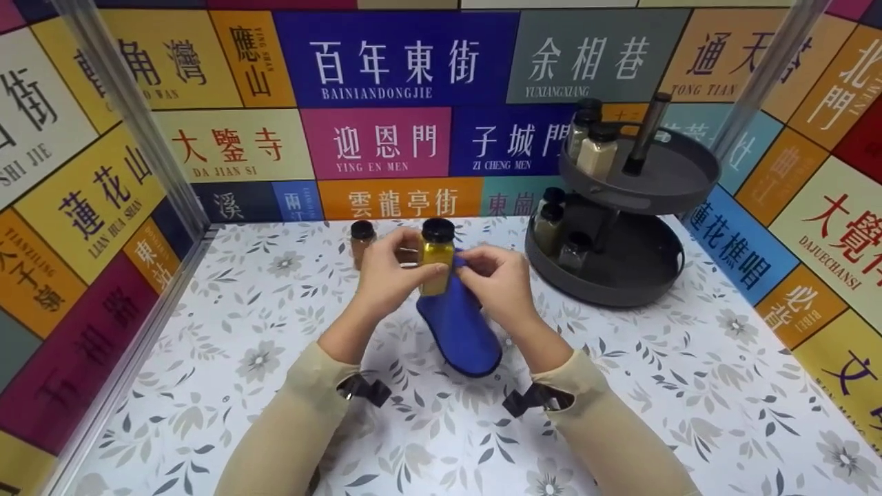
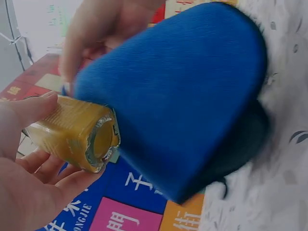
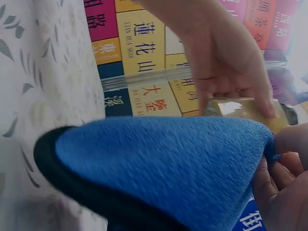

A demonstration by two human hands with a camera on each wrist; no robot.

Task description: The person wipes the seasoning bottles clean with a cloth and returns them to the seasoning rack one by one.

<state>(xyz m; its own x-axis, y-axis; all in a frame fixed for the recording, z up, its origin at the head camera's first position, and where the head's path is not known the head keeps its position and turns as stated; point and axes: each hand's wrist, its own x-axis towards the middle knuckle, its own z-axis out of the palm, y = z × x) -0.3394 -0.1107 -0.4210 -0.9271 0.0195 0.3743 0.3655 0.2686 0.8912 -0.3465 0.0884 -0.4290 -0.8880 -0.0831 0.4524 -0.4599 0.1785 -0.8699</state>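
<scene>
Mid-frame, your left hand grips the jar, likely slick, by its sides; your right hand pinches soft-looking cloth.

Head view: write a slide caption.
Left hand holds a black-capped yellow jar; right hand pinches a blue cloth.

I counted two bare hands, namely one left hand and one right hand, and two beige fabric sleeves. There was one blue, fuzzy cloth piece with dark edging. One square glass bottle with yellow contents, one brown-filled bottle, two black-lidded bottles on the upper round grey tray and three on the lower round grey tray made seven visible bottles. These two trays belonged to one dark grey rack.
</scene>
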